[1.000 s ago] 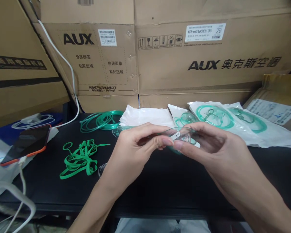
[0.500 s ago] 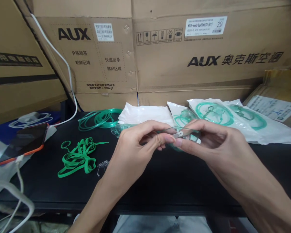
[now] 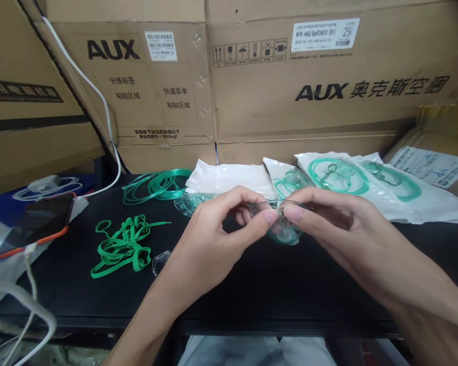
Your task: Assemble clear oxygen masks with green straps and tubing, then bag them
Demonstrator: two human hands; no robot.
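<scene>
Both my hands meet over the middle of the black table (image 3: 275, 284), pinching a clear, green-tinted plastic mask (image 3: 284, 231). My left hand (image 3: 221, 229) grips its left rim between thumb and fingers. My right hand (image 3: 328, 218) pinches its upper right edge, thumb against forefinger. The mask hangs just above the table, partly hidden by my fingertips. A small clear plastic piece (image 3: 159, 262) lies on the table by my left wrist.
A bundle of green elastic straps (image 3: 122, 246) and coiled green tubing (image 3: 156, 185) lie to the left. White pouches with green tubing (image 3: 339, 178) sit behind my hands. A phone (image 3: 38, 223) with cables rests at far left. Cardboard boxes (image 3: 290, 86) wall the back.
My fingertips have drawn closer together on the mask, covering the small white strip seen earlier. The mask has tilted down a little. The view shifted slightly.
</scene>
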